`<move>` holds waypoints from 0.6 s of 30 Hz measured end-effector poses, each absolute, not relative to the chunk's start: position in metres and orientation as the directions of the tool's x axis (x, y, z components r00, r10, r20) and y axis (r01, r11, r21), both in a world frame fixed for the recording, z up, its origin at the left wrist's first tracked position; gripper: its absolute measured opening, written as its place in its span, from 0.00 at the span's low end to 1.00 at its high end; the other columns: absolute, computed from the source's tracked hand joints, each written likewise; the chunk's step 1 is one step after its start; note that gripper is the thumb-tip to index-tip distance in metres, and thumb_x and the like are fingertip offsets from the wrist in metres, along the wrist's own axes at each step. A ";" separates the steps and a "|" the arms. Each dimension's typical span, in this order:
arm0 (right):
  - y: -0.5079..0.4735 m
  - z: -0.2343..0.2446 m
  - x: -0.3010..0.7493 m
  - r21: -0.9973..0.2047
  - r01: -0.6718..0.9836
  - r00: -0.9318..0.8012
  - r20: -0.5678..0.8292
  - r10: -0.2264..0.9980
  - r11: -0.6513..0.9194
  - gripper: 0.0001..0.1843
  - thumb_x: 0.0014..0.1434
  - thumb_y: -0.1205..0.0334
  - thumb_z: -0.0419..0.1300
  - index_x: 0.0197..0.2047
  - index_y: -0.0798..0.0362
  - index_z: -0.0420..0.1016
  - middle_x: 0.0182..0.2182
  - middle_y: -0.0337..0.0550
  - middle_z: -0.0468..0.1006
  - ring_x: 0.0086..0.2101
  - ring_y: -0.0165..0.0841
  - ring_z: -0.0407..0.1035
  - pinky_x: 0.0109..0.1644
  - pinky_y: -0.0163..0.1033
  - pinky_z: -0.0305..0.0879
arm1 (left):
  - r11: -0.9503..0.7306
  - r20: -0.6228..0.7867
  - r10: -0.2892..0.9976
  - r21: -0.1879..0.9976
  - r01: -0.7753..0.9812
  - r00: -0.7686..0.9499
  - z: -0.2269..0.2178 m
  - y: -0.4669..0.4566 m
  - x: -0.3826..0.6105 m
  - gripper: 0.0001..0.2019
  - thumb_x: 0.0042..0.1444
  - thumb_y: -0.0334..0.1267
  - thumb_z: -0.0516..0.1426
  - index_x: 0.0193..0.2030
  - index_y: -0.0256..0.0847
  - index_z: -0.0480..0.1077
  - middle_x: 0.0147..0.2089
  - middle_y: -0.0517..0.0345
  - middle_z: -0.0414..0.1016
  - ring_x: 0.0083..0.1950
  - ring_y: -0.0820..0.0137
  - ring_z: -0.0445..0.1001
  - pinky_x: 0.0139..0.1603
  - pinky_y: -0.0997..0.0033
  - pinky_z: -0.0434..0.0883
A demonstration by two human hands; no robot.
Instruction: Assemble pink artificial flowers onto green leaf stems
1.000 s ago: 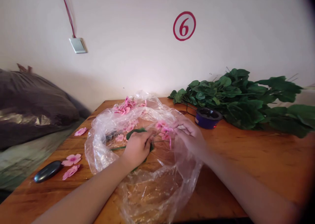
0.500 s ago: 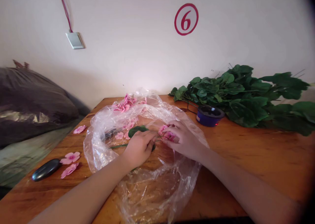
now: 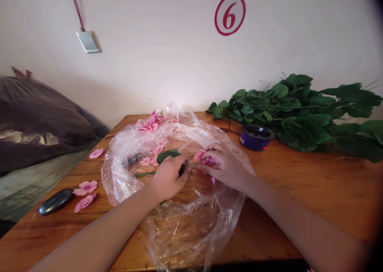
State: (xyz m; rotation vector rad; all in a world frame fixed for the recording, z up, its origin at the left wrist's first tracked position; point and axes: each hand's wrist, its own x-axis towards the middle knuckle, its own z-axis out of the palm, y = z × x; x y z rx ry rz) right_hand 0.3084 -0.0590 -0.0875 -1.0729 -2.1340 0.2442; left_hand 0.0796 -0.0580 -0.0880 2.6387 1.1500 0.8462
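Note:
My left hand (image 3: 171, 177) is closed around a green artificial flower stem (image 3: 145, 174); a dark green leaf (image 3: 167, 155) sticks out above the knuckles. Thin stalks run from its fingertips toward my right hand (image 3: 229, 166). That hand is closed on a bunch of pink artificial flowers (image 3: 200, 155), whose petals show between and below the fingers. Both hands are over a crumpled clear plastic bag (image 3: 121, 184) on the wooden table. Inside the bag's ring lie loose pink blossoms (image 3: 145, 161), and a pink flower pile (image 3: 152, 121) rests on its far part.
A blue round pot (image 3: 256, 137) with a red light stands at right, beside a heap of green leaf stems (image 3: 305, 112). On the left are a black oval object (image 3: 56, 202) and loose pink flowers (image 3: 85, 188). A large dark sack (image 3: 38, 124) sits beyond the table's left edge.
My right hand has shifted slightly right with the pink flowers, and more of the thin stalks shows between the hands. The view has tilted a little.

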 end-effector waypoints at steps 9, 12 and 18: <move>-0.057 -0.089 0.309 -0.450 0.615 -0.390 0.540 0.746 0.647 0.11 0.58 0.62 0.64 0.46 0.43 0.78 0.45 0.45 0.71 0.48 0.40 0.67 0.57 0.50 0.65 | -0.767 0.510 0.640 0.377 0.520 0.575 -0.085 -0.058 0.080 0.23 0.55 0.27 0.57 0.58 0.44 0.68 0.57 0.50 0.72 0.57 0.61 0.71 0.59 0.57 0.68; -0.057 -0.089 0.310 -0.464 0.619 -0.373 0.537 0.757 0.634 0.10 0.58 0.62 0.64 0.45 0.45 0.78 0.46 0.45 0.70 0.49 0.40 0.67 0.57 0.49 0.64 | -0.767 0.509 0.639 0.370 0.523 0.577 -0.085 -0.059 0.080 0.22 0.55 0.27 0.58 0.57 0.43 0.69 0.53 0.49 0.70 0.55 0.61 0.70 0.58 0.56 0.69; -0.060 -0.086 0.311 -0.496 0.638 -0.335 0.510 0.792 0.589 0.08 0.57 0.63 0.64 0.42 0.46 0.78 0.46 0.44 0.69 0.49 0.39 0.66 0.55 0.47 0.65 | -0.793 0.510 0.607 0.343 0.503 0.609 -0.084 -0.061 0.081 0.17 0.56 0.28 0.57 0.52 0.43 0.74 0.50 0.50 0.69 0.52 0.62 0.70 0.55 0.56 0.70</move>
